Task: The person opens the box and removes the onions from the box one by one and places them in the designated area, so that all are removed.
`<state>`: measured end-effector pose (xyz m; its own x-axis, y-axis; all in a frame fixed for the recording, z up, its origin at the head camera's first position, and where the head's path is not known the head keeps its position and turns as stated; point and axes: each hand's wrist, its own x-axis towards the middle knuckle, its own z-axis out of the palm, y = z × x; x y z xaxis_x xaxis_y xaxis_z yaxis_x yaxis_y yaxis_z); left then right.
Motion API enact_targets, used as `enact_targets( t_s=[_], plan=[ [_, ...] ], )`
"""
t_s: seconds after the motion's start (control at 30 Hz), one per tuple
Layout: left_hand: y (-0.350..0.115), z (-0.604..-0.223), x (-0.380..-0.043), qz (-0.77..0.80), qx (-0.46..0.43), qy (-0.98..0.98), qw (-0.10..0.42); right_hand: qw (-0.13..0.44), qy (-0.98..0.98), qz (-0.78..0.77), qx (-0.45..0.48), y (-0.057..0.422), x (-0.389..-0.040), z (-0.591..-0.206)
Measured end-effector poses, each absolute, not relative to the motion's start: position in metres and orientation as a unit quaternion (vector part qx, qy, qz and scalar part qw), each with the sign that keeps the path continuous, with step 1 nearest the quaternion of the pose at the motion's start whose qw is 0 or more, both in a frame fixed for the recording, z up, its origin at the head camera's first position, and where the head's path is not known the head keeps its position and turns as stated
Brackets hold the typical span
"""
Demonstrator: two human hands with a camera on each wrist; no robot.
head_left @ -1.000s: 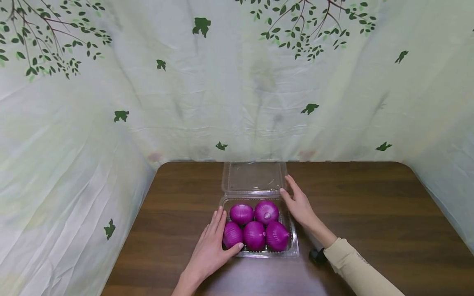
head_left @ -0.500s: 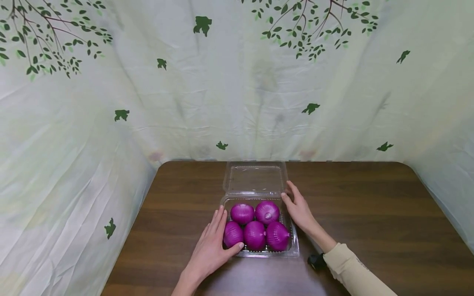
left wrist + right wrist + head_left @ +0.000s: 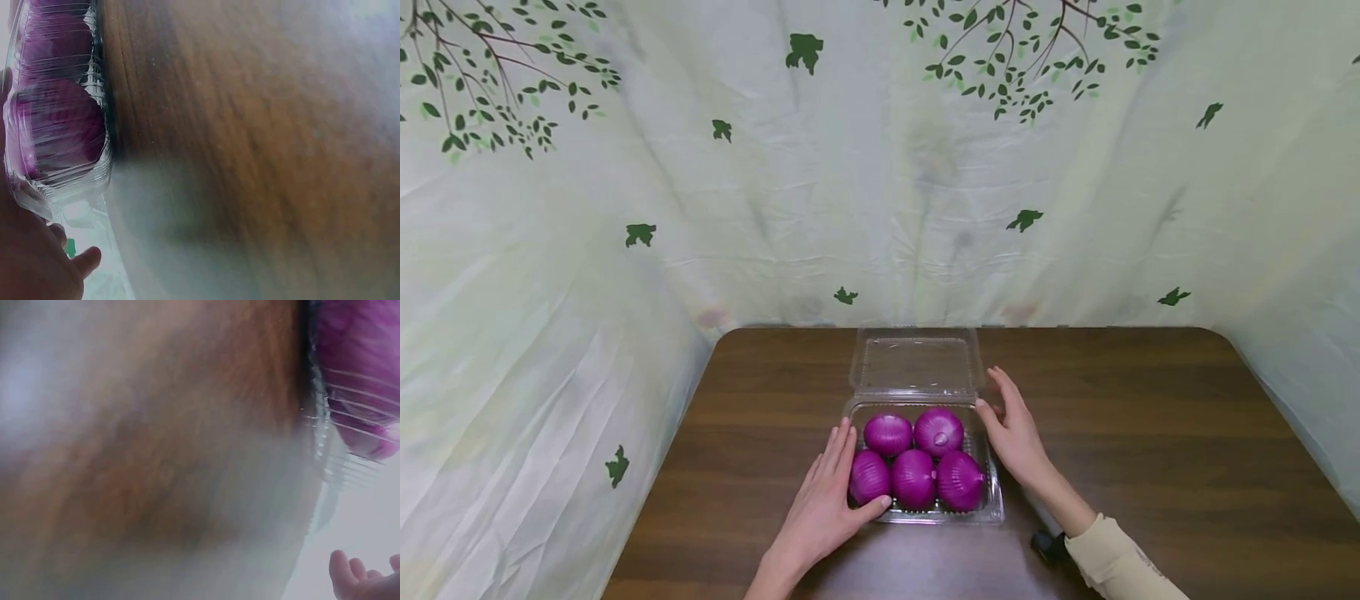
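Observation:
Several purple-red onions sit in two rows in a clear plastic clamshell container. Its hinged lid lies folded back on the far side. Along the container's left wall rests my left hand, fingers extended, the thumb reaching over the near left corner. My right hand is by the far right corner, its thumb tip at the rim and its index finger pointing away. In the left wrist view, an onion shows through the ribbed wall. The right wrist view catches fingertips of the right hand beyond the container.
The container stands on a dark wooden table. A pale cloth printed with leaves and branches hangs behind and at the sides. A small black device is under the right wrist.
My right hand has slid a little toward me and to the right, away from the lid's edge to the hinge corner. The left hand, the onions and the container look unmoved.

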<state>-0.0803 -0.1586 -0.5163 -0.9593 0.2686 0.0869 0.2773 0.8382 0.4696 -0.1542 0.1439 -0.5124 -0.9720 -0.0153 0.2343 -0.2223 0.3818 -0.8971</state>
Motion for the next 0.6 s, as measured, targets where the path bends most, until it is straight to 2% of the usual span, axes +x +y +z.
enact_targets(
  t_s=[0.13,0.6],
  plan=[
    [-0.163,-0.517,-0.078,-0.255,-0.147,-0.956,0.020,0.120,-0.825,0.541,0.107,0.145,-0.144,-0.510],
    [-0.169,-0.520,-0.074,-0.278,-0.139,-0.950,0.020,0.117,-0.860,0.470,0.160,0.147,-0.104,-0.504]
  ],
)
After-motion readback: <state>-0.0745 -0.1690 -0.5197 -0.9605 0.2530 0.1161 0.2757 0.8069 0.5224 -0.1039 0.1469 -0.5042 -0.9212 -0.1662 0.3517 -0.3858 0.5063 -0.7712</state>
